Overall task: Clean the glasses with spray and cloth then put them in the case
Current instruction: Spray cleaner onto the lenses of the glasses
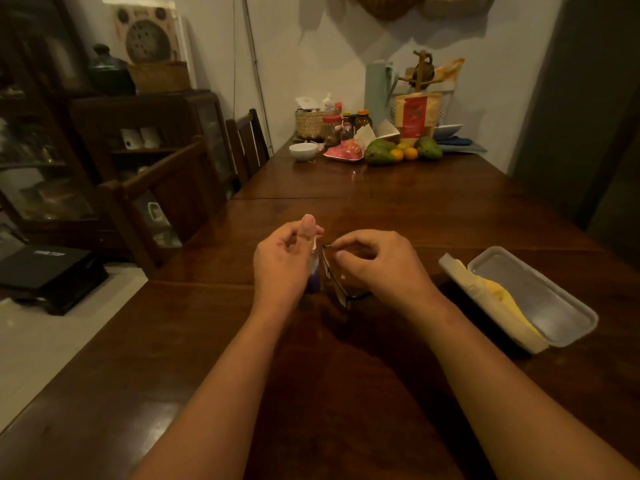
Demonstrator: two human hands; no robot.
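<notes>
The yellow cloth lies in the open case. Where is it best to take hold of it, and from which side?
Pinch the yellow cloth at its bunched middle, coming from above: the walls of the case block a sideways approach, and the top is open. The right hand is nearer, but it holds the glasses.

This is a dining room in a home: a long dark wooden table has wooden chairs drawn up along its left side. At its far end stand a woven basket, jars, a small white bowl and a heap of fruit. Glass-fronted wooden cabinets line the left wall
</notes>
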